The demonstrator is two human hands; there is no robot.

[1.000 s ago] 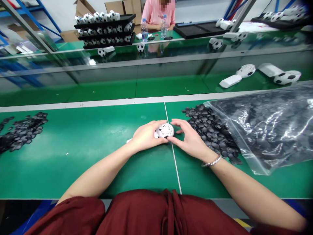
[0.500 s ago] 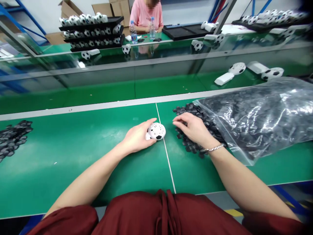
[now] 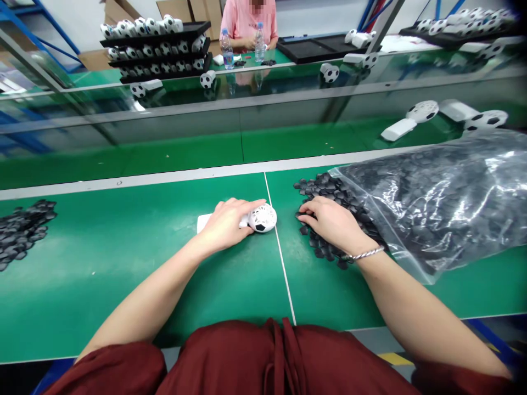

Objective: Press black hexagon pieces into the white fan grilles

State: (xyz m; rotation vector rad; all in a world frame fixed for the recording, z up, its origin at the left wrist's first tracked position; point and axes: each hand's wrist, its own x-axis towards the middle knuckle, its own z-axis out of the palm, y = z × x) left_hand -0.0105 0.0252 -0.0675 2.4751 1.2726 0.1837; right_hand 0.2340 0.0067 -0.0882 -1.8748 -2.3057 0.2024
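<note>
My left hand (image 3: 226, 224) is closed around a white handheld fan with a football-patterned head (image 3: 262, 218), lying on the green bench. The openwork head with its black patches sticks out past my thumb and fingers, and the white handle shows behind my hand. My right hand (image 3: 334, 220) rests over a loose pile of small black plastic pieces (image 3: 325, 185). Its thumb and forefinger pinch together at the pile's left edge, with a dark piece at the tips, partly hidden.
A clear plastic bag of black pieces (image 3: 448, 203) lies right of the pile. Another black heap (image 3: 24, 233) sits far left. Beyond a raised ledge are more football fans (image 3: 423, 111), stacked black trays (image 3: 158, 52), water bottles (image 3: 227, 49) and a seated person in pink (image 3: 249, 24).
My left hand has shifted slightly left and turned on the fan, uncovering its handle. My right hand has moved a little right and down, its fingertips closing at the pile's edge.
</note>
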